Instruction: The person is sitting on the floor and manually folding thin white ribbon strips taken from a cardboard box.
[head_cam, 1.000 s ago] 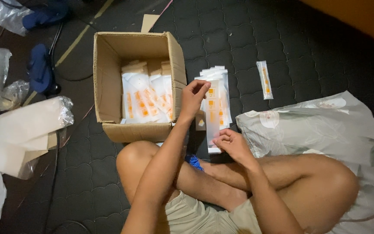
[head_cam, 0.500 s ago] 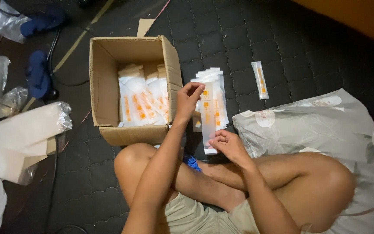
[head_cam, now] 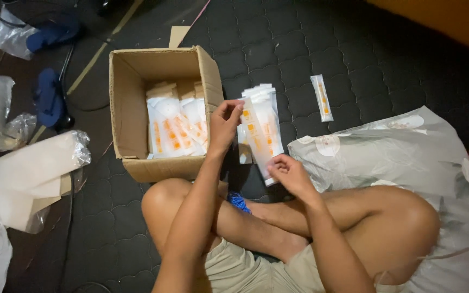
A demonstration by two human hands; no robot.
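The slim white packet (head_cam: 259,142) with orange markings is held between both hands just above the crossed legs: the right hand (head_cam: 291,174) pinches its lower end closed between fingers and thumb, and the left hand (head_cam: 225,126) grips its upper end near the top edge. A small blue object (head_cam: 238,201) lies by the legs just below. Right behind the held packet, a stack of like packets (head_cam: 267,116) rests on the dark quilted floor mat (head_cam: 386,65), beside the open cardboard box (head_cam: 128,97), which stands just left of it and already holds several packets lying flat inside. To the right, a large crumpled plastic bag (head_cam: 397,152) lies near the knee, and beyond it one single packet (head_cam: 322,97) lies apart. Judging by this, part of the packing looks done, with the stack and the stray packet not yet in the box.
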